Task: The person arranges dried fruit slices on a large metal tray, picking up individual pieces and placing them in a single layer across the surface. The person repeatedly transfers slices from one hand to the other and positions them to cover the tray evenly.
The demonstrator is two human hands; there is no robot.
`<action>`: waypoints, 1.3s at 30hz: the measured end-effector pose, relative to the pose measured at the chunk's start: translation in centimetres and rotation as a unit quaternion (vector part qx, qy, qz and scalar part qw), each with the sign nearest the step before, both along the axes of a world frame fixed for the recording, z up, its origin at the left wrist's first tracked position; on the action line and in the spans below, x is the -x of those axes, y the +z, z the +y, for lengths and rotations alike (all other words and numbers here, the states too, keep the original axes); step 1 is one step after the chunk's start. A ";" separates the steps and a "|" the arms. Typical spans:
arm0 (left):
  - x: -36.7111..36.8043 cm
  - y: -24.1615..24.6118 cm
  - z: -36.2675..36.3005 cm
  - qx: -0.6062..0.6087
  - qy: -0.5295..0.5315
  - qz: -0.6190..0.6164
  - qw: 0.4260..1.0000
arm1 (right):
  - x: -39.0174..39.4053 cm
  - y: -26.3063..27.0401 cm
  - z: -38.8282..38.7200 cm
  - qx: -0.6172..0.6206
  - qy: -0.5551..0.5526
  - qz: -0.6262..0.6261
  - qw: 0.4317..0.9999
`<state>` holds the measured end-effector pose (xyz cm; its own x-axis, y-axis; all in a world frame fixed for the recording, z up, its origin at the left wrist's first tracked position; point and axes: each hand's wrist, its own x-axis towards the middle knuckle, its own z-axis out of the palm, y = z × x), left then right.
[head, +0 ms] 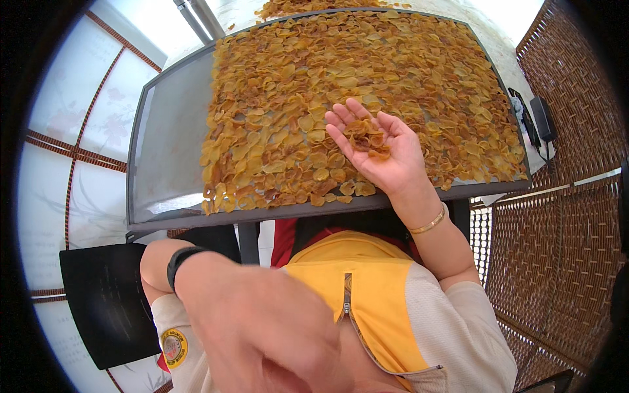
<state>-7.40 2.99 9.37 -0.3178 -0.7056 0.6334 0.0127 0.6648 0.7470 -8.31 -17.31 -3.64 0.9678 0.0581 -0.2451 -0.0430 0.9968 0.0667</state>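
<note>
My right hand [376, 145] is palm up above the spread slices, fingers slightly curled, cradling a small pile of brown dried slices [366, 137]. A gold bracelet [428, 221] circles that wrist. My left hand [275, 324] is raised very close to the camera in front of my chest, large and blurred. Its fingers are curled down and mostly hidden, so what it holds cannot be seen. A black band [179, 263] is on the left wrist. Thin yellow-brown dried slices [275, 113] cover most of a dark-framed flat panel [169, 127], whose left strip shows bare grey.
More dried slices [314, 6] lie on the pale surface beyond the panel. A metal cylinder [199, 19] stands at the far left corner. A black device [543, 118] with a cord sits by the right edge, near a woven screen [570, 98]. A black chair [108, 304] is at left.
</note>
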 end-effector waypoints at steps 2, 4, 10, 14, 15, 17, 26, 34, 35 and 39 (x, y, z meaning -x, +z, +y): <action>-0.9 -0.4 0.0 -0.037 0.097 -0.042 0.994 | 0.1 0.1 0.0 0.005 -0.002 -0.002 1.000; -3.0 -1.8 -0.8 0.008 0.331 -0.212 0.920 | 0.1 0.3 0.3 0.006 0.014 -0.008 1.000; -9.7 -7.3 -3.9 -0.143 0.501 -0.313 0.794 | -0.3 -0.2 0.7 0.011 0.032 -0.021 0.999; -10.1 -8.0 -4.5 -0.163 0.498 -0.290 0.801 | -0.7 -0.4 0.8 0.022 0.032 -0.025 0.999; -10.2 -8.0 -4.7 -0.153 0.496 -0.302 0.800 | -0.8 -0.5 0.7 0.026 0.030 -0.021 0.999; -10.5 -8.0 -4.9 -0.139 0.489 -0.318 0.800 | -1.2 -0.8 0.7 0.033 0.030 -0.014 0.999; -12.6 -8.2 -1.7 -0.302 0.495 -0.085 0.810 | -1.2 -0.8 1.1 -0.002 0.044 0.015 0.999; -11.1 -6.9 13.6 -0.350 0.643 0.109 0.672 | 0.3 0.3 0.4 -0.010 0.058 -0.025 0.998; -10.6 -7.6 15.6 -0.357 0.658 0.128 0.651 | 0.4 0.3 0.5 -0.006 0.058 -0.026 0.998; -8.6 -10.7 20.9 -0.427 0.679 0.179 0.569 | 0.7 0.6 0.8 0.026 0.064 -0.027 0.997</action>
